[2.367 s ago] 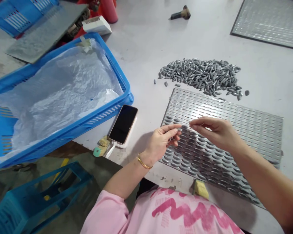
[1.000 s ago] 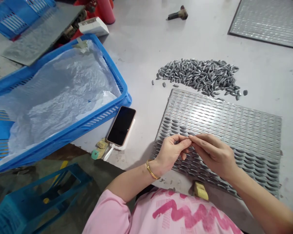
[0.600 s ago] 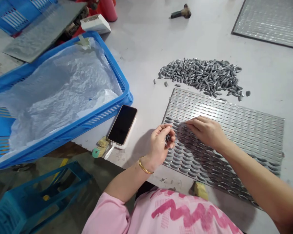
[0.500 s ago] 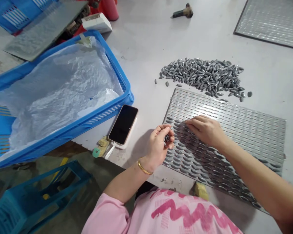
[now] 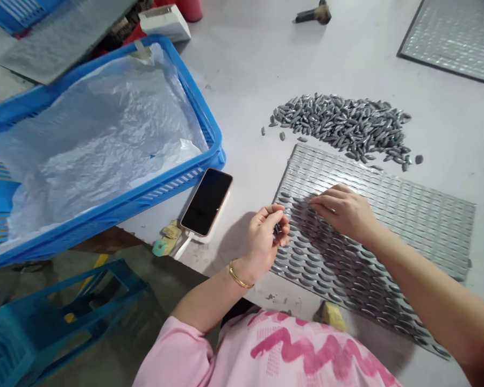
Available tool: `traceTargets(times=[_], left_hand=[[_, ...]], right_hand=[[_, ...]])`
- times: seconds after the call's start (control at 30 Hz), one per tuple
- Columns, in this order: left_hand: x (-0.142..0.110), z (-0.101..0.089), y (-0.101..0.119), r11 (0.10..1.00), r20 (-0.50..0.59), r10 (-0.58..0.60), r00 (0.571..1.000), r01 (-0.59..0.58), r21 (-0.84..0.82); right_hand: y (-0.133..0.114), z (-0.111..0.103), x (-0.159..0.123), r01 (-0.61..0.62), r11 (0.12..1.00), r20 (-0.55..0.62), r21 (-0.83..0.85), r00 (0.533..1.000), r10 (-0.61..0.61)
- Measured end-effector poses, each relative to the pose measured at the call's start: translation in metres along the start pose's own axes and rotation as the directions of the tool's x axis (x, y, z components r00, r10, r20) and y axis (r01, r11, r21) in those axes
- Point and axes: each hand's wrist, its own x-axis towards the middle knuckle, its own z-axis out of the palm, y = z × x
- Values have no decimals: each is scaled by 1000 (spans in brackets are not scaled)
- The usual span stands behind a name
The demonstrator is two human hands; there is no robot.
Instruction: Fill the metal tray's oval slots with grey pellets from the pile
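Observation:
My left hand (image 5: 266, 235) is curled closed over the left edge of a grey slotted plate (image 5: 427, 226). Between its fingers show some dark grey pointed-oval pieces (image 5: 277, 229). Fingers pinched together, my right hand (image 5: 344, 212) reaches down to the plate at the upper end of the filled rows; what is at its fingertips is hidden. Rows of the same oval pieces (image 5: 322, 274) fill the near part of the plate, and the far part shows bare slots. Behind the plate lies a loose heap of these pieces (image 5: 342, 123), with a few strays around it.
Left of the plate lie a phone (image 5: 207, 202) on a white cable and a blue basket (image 5: 215, 140) lined with plastic. A brush-like tool (image 5: 314, 13) and a second plate (image 5: 455, 40) lie farther back. A yellow block (image 5: 333, 316) sits at the table's front edge; a blue stool (image 5: 64, 317) stands below.
My hands came together over the plate about a second ago, then parted. Since then the right has stayed pinched at the plate, shifting slightly, while the left holds pieces beside it. The view has shifted slightly.

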Motion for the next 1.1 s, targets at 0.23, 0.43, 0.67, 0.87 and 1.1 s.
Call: traceTargets(times=[0.23, 0.43, 0.67, 0.87, 1.1], left_hand=[[1, -1, 0, 1000, -4, 5, 1000, -5, -6], [2, -3, 0, 1000, 7, 12, 1000, -12, -6], [1, -3, 2, 1000, 4, 18, 1000, -18, -17], [1, -1, 3, 1000, -12, 15, 1000, -16, -17], [0, -2, 4, 1000, -17, 18, 1000, -19, -21]], right_hand=[[0, 2, 2, 7, 1000, -19, 8, 1000, -7], [2, 2, 2, 23, 1000, 14, 8, 1000, -24], [3, 0, 3, -8, 998, 46, 59, 999, 5], [2, -1, 4, -3, 1000, 122, 28, 993, 0], [9, -1, 9, -138, 984, 148, 109, 982, 121]])
